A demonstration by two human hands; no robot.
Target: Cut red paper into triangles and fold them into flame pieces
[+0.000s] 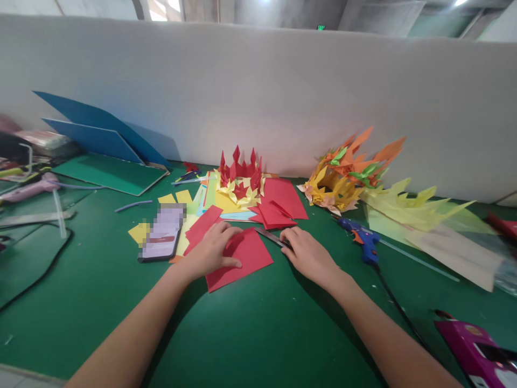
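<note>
My left hand (214,245) lies with its fingers spread on a square sheet of red paper (246,258), pressing it to the table. My right hand (305,250) is just right of that sheet, its fingers closed round the dark handle of scissors (270,237). Their grey blades point left, towards the paper's upper right corner. Folded red paper pieces (277,215) lie just beyond the blades. Another red piece (204,223) is partly hidden behind my left hand. A phone (161,234) with a lit screen rests left of that hand.
A red and yellow paper crown (241,180) stands on coloured sheets. Orange and yellow paper crowns (343,178) are at back right. A blue glue gun (365,240) with its cord lies right; a pink glue gun (30,188) lies left. Blue boards (100,132) lean against the white partition (258,86).
</note>
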